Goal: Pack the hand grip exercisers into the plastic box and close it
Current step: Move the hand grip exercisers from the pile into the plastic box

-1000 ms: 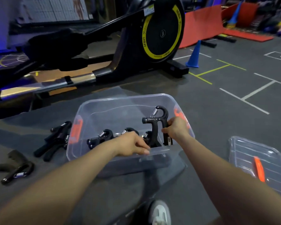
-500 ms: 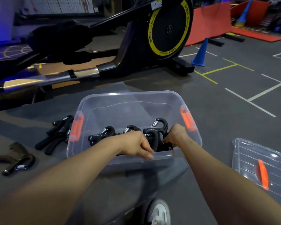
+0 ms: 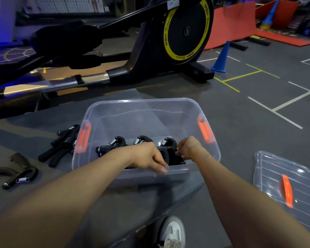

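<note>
A clear plastic box [image 3: 143, 111] with orange side latches sits on the grey floor at the middle of the view, open on top. Three black hand grip exercisers lie in a row along its near side: the first exerciser [image 3: 113, 144] toward 9 o'clock, the second exerciser [image 3: 141, 139] in the centre, partly hidden, and the third exerciser [image 3: 168, 149] toward 3 o'clock. The left hand [image 3: 147, 155] rests over the near rim of the box, fingers curled down over the edge with the thumb pressed against the outer wall. The right hand [image 3: 188, 147] reaches into the box, its fingers curled on the third exerciser's handle; how firmly it grips cannot be told. Outside the box, at 9 o'clock, a pair of exercisers [image 3: 61, 145] lies just beside the left latch, and one more loose exerciser [image 3: 16, 172] lies farther out at 8 o'clock. The clear lid [image 3: 276, 169] with an orange handle lies flat on the floor at 4 o'clock, well apart from the box. A black and yellow exercise machine [image 3: 184, 31] stands at 12 o'clock, a blue cone [image 3: 221, 58] at 1 o'clock, and a white shoe [image 3: 172, 233] shows at 6 o'clock
</note>
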Demonstrator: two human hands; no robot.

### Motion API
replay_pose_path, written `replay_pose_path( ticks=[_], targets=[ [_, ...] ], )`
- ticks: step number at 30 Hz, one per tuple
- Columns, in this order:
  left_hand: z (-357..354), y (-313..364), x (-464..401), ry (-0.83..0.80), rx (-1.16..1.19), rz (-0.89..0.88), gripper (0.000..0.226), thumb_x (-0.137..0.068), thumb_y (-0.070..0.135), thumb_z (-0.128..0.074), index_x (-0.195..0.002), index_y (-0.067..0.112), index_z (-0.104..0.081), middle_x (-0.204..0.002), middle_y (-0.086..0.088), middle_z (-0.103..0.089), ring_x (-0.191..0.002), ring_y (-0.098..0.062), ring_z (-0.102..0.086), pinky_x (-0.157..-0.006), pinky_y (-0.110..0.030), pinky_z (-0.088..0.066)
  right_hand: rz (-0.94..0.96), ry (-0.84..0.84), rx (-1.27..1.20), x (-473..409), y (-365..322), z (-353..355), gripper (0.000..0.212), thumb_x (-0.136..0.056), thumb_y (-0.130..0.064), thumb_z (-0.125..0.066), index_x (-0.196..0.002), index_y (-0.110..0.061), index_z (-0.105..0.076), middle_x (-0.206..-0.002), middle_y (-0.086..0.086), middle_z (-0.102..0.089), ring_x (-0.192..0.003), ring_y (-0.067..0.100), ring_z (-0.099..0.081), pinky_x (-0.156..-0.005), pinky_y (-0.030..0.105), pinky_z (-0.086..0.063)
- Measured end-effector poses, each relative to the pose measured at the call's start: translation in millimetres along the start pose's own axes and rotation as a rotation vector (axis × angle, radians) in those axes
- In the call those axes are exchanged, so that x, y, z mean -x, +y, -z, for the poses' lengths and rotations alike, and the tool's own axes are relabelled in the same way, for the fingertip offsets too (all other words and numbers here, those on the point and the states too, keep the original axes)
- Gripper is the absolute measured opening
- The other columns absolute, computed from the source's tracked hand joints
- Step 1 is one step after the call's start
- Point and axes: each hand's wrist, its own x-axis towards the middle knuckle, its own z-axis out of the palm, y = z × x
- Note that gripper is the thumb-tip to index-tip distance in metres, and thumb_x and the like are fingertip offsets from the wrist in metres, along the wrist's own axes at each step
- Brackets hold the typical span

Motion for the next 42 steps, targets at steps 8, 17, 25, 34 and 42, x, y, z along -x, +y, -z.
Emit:
replay_pose_path(
  ticks=[8,17,25,34,42],
  targets=[
    [4,-2,3,0.100,-0.020,0.007,0.027,-0.085,0.031,-0.065,-0.111,0.025,-0.068,-0.110,0.007,-0.070,-0.099,-0.008,-0.060,-0.093,-0.019,-0.043,0.169,0.114,-0.249,14,-27,8,0.040,-0.080,-0.002,-0.071,-0.118,-0.002,-0.060,-0.117,0.016,-0.065,-0.108,0.027,-0.063,-0.092,0.033,-0.050],
    [33,-50,63,0.509,0.018,0.110,0.021,-0.088,0.023,-0.062,-0.106,0.012,-0.063,-0.095,0.000,-0.062,-0.085,-0.012,-0.054,-0.079,-0.020,-0.040,0.326,0.029,-0.252,48,-106,-39,0.039,-0.078,-0.003,-0.073,-0.115,0.001,-0.060,-0.113,0.018,-0.067,-0.094,0.024,-0.063,-0.088,0.033,-0.050],
    [48,-154,165,0.791,0.137,0.305,0.009,-0.084,0.016,-0.066,-0.090,0.014,-0.060,-0.088,-0.004,-0.061,-0.080,-0.019,-0.056,-0.073,-0.025,-0.045,0.441,-0.183,-0.261,101,-199,-141,0.037,-0.082,0.001,-0.067,-0.117,0.008,-0.057,-0.082,0.011,-0.057,-0.077,0.022,-0.052,-0.058,0.023,-0.044],
    [30,-267,216,0.855,0.215,0.529,0.023,-0.082,0.015,-0.068,-0.103,0.008,-0.063,-0.105,-0.010,-0.068,-0.096,-0.026,-0.064,-0.090,-0.033,-0.049,0.454,-0.285,-0.150,97,-240,-274,0.024,-0.078,-0.007,-0.074,-0.100,-0.005,-0.066,-0.087,0.004,-0.059,-0.085,0.020,-0.055,-0.086,0.037,-0.050],
    [6,-369,207,0.853,0.175,0.704,0.032,-0.081,0.019,-0.066,-0.112,0.016,-0.059,-0.118,-0.010,-0.052,-0.108,-0.030,-0.056,-0.096,-0.041,-0.045,0.420,-0.340,0.051,50,-233,-356,0.033,-0.080,-0.008,-0.072,-0.110,0.002,-0.063,-0.087,0.004,-0.056,-0.084,0.016,-0.051,-0.066,0.024,-0.042]
  ],
)
